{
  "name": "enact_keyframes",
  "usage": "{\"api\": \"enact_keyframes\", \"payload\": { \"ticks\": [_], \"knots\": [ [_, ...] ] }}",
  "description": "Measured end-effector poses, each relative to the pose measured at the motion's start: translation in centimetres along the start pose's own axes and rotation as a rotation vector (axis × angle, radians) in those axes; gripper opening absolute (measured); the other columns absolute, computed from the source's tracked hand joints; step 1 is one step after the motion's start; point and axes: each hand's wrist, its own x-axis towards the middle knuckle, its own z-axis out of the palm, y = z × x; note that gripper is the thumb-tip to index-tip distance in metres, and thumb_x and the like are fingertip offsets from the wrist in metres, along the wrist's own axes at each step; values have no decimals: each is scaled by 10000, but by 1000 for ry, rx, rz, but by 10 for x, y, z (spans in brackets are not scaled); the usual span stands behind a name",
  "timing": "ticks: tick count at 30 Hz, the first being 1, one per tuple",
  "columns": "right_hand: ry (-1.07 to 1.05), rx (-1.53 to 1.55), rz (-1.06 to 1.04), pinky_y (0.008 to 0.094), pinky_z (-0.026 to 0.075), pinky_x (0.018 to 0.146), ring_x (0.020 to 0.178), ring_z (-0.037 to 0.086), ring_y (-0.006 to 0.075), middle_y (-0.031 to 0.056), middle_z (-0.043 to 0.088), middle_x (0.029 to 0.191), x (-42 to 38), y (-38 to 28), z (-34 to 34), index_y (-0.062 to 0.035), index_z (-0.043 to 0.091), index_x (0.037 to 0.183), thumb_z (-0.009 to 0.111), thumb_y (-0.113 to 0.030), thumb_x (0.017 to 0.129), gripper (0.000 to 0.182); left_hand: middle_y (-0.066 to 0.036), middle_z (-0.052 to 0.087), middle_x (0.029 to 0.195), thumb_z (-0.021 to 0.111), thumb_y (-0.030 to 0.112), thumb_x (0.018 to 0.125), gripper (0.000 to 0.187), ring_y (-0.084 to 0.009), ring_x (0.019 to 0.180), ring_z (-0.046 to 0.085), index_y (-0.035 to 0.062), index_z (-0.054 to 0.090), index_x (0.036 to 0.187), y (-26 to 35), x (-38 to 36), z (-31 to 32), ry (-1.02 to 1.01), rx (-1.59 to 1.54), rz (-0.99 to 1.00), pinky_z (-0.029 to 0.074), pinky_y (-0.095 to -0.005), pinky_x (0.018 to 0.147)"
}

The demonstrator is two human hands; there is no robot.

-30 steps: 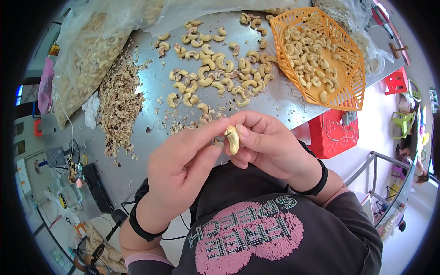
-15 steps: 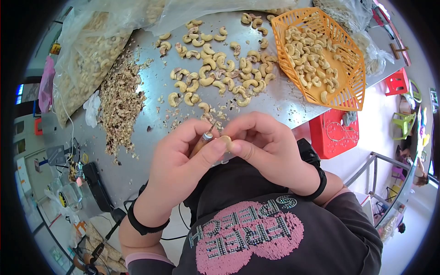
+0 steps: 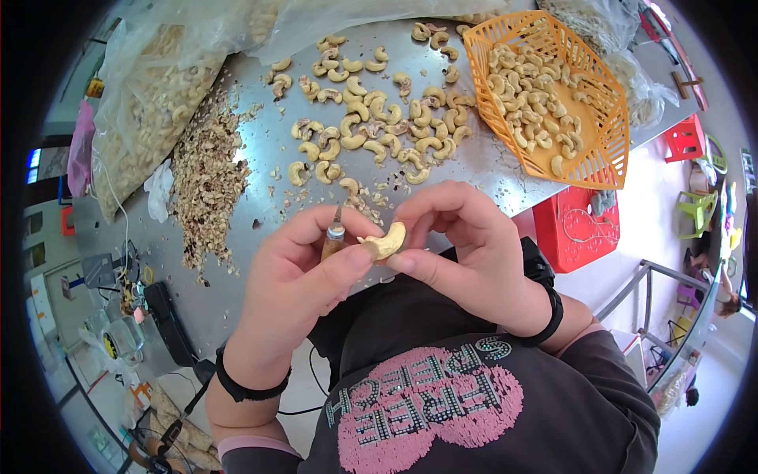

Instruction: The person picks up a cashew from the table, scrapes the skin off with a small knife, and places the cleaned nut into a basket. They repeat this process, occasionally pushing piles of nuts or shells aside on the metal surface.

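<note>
My left hand (image 3: 304, 268) pinches a pale curved cashew (image 3: 389, 242) between thumb and fingertips. That hand also keeps a small knife (image 3: 335, 231) with a wooden handle and metal collar, its pointed blade sticking up past the fingers. Close on the other side, my right hand (image 3: 466, 253) has its thumb and forefinger parted around the nut's right end; the thumb tip is next to the nut, and contact is hard to tell. Beyond both hands, many loose cashews (image 3: 353, 142) lie on the metal table (image 3: 264, 158), some with reddish-brown skin patches.
An orange plastic basket (image 3: 588, 142) of cashews stands at the far right of the table. To the left are a heap of skin flakes (image 3: 207, 182) and a large clear bag of cashews (image 3: 154, 110). A red stool (image 3: 572, 237) stands beyond the right edge.
The cashew has turned and shows more of its curved length. My right fingertips have drawn apart from it, while the knife in my left hand has tipped more upright and shifted left.
</note>
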Motion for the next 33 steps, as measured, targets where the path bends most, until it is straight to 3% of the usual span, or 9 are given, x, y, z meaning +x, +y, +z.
{"api": "enact_keyframes", "payload": {
  "ticks": [2,8,11,13,15,16,18,30,33],
  "knots": [
    [17,85,66,207,426,637,690,509,73,18,537,827,0,0,-1,-19,524,938,655,-49,699,275,-17,547,818,573,52,775,190,-35,662,478,13,516,952,3,0,-1,-34,-49,-32,394,-163,574],
    [-60,352,300,191,427,652,729,510,56,17,539,823,2,-9,-4,-7,497,958,622,-57,742,255,-55,562,867,559,16,773,212,-106,830,541,-16,505,975,6,0,9,-32,4,-29,440,-221,756],
    [-105,462,421,191,431,649,743,519,64,18,544,817,6,-10,-13,-7,497,936,624,-41,735,239,-46,565,857,549,52,789,219,-68,781,523,-2,507,997,8,1,12,-19,62,-47,430,-185,673],
    [18,511,370,209,437,654,754,534,96,45,541,838,8,-12,-26,0,491,919,606,-34,740,215,-39,566,834,538,79,801,220,-43,715,498,9,508,1007,6,2,10,10,91,-16,400,-164,610],
    [302,525,-7,231,437,683,778,545,140,92,539,895,20,-15,-43,8,474,969,573,-28,751,241,-31,568,811,528,107,812,224,-18,650,473,19,509,1017,3,2,8,41,121,14,371,-143,547],
    [302,527,-7,231,437,683,778,545,140,92,539,895,24,-21,-46,8,474,969,573,-28,751,241,-25,567,785,515,124,820,226,-5,591,426,28,510,1025,3,2,7,89,149,54,328,-135,506],
    [623,383,-40,247,431,715,784,545,167,126,532,952,33,-37,-51,19,447,1028,539,-30,767,281,-18,565,759,503,141,828,230,7,533,380,38,510,1033,4,3,5,134,185,105,285,-127,465],
    [150,306,204,189,408,674,741,505,63,8,530,815,13,-9,-40,-15,496,939,568,-31,775,180,-4,520,689,496,137,827,182,-9,486,369,42,529,979,47,45,-61,509,481,236,299,-155,437],
    [100,319,275,188,407,675,745,504,59,6,529,825,10,-7,-40,-15,503,927,572,-34,774,169,-18,523,640,533,174,792,209,-67,537,430,20,547,933,50,71,-91,550,774,339,386,-216,520]
  ]
}}
